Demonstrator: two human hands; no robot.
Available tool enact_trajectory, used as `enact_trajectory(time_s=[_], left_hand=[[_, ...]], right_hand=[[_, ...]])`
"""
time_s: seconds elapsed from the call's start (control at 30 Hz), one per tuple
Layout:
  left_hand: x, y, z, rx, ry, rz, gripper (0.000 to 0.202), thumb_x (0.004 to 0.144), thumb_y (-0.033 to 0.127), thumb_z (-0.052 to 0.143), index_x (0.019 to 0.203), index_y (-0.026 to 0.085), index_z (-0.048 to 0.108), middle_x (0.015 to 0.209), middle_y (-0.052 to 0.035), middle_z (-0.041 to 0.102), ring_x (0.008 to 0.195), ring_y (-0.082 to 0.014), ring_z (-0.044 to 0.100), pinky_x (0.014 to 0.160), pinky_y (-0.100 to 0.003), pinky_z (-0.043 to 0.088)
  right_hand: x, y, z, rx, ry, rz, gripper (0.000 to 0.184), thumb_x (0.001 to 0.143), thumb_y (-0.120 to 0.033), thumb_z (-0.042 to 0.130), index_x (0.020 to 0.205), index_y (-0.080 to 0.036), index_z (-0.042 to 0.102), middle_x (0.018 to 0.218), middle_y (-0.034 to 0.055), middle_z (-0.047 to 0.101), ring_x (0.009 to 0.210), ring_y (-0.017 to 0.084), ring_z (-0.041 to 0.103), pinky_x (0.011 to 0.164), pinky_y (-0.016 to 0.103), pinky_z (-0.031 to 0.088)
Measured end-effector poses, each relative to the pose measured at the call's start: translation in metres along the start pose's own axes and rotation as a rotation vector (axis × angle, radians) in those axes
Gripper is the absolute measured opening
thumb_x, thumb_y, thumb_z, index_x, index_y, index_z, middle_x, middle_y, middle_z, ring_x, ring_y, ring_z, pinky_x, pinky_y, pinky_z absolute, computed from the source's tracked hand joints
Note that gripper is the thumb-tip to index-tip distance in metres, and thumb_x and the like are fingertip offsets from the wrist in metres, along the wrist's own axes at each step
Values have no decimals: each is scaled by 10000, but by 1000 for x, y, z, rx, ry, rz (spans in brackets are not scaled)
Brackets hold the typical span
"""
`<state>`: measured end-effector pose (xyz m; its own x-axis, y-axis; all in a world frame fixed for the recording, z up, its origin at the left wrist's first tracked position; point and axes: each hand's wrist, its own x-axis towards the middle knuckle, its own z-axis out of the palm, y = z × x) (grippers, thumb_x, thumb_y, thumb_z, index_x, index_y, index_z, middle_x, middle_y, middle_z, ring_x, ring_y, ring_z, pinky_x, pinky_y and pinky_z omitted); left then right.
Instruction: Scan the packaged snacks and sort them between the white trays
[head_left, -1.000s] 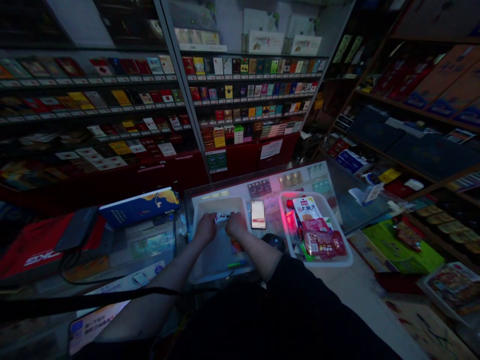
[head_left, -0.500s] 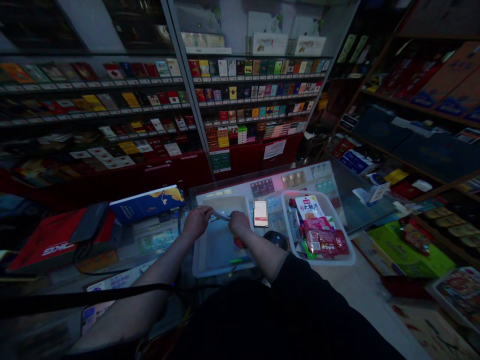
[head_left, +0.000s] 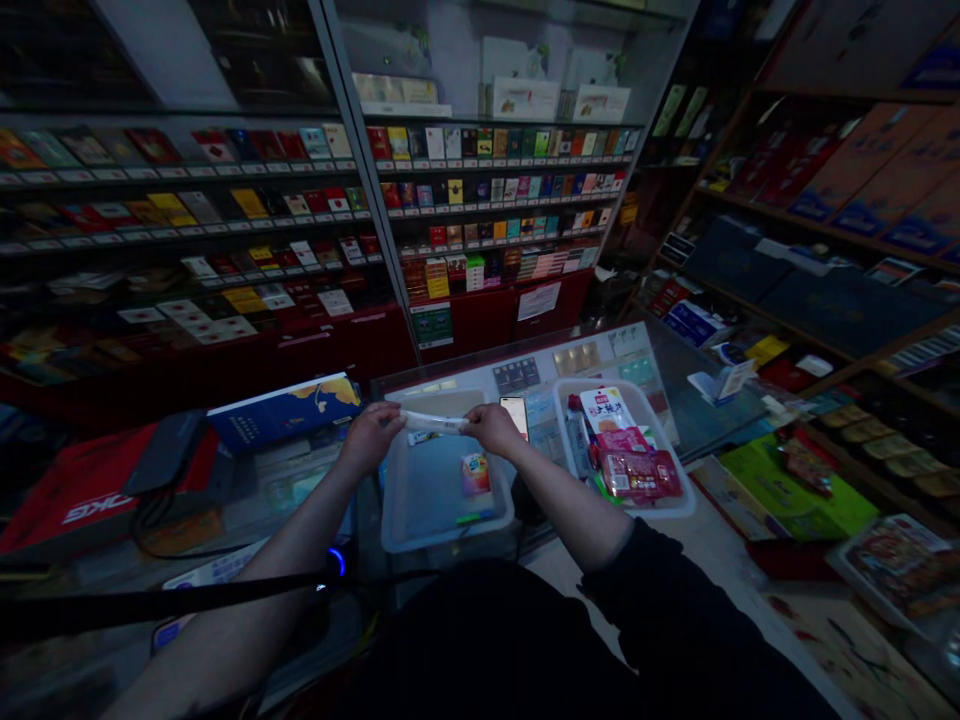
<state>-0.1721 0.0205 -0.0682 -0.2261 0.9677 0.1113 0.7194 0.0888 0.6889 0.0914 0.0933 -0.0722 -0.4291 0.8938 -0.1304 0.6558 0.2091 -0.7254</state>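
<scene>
Between my two hands stretches a long narrow white packet [head_left: 433, 422], held above the left plastic tub; its exact kind I cannot make out. Its left end is pinched in the closed fingers of my left hand [head_left: 373, 437]. My right hand [head_left: 496, 430] grips the other end. The translucent white tub [head_left: 448, 541] below holds a small colourful packet [head_left: 475, 474], a green item [head_left: 474, 518] and a blue-and-white wrapper [head_left: 421, 438] near its far left. Just beyond my right hand lies a phone [head_left: 516, 407] with its screen lit, partly covered by the hand.
A second tub [head_left: 560, 392] with several snack packets stands right on the glass counter [head_left: 495, 362]. To the left lie a blue book-like box [head_left: 285, 410] and a red box [head_left: 82, 490]. Shelves of cigarette packs [head_left: 480, 143] rise behind; a green box [head_left: 795, 495] sits right.
My hands have moved apart, drawing the white packet out straight between them. My right hand has shifted right and now overlaps the phone. The colourful packet in the tub shows more fully.
</scene>
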Motion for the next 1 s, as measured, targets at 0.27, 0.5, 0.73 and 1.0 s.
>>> enact_trajectory(time_s=[0.27, 0.5, 0.73, 1.0], left_hand=[[1, 35, 13, -125, -111, 101, 392, 854, 564, 603, 800, 196, 727, 1331, -111, 646, 1223, -250, 606, 1117, -402, 456], [3, 64, 38, -40, -181, 271, 251, 890, 405, 610, 861, 204, 758, 1438, -100, 587, 1312, -269, 551, 1187, -462, 386], [-1, 88, 67, 235, -176, 516, 179, 910, 307, 630, 906, 267, 804, 1569, -61, 477, 1549, -352, 257, 1239, -614, 232], [-3, 114, 97, 332, -167, 592, 186, 927, 296, 620, 890, 273, 801, 1539, -64, 520, 1564, -368, 223, 1228, -681, 165]], right_hand=[[-29, 30, -42, 196, 110, -190, 76, 841, -209, 720, 858, -206, 794, 1020, 18, 783, 1010, 180, 706, 924, 286, 498], [-59, 52, -84, 37, 126, -280, 121, 882, -180, 694, 889, -227, 805, 1337, 82, 697, 1306, 222, 595, 1138, 418, 412], [-78, 95, -97, -211, 245, -375, 87, 884, -232, 729, 889, -235, 816, 1538, 92, 530, 1550, 339, 262, 1214, 608, 266], [-89, 135, -100, -283, 331, -361, 124, 915, -239, 672, 882, -249, 791, 1560, 71, 495, 1566, 359, 186, 1206, 691, 178]])
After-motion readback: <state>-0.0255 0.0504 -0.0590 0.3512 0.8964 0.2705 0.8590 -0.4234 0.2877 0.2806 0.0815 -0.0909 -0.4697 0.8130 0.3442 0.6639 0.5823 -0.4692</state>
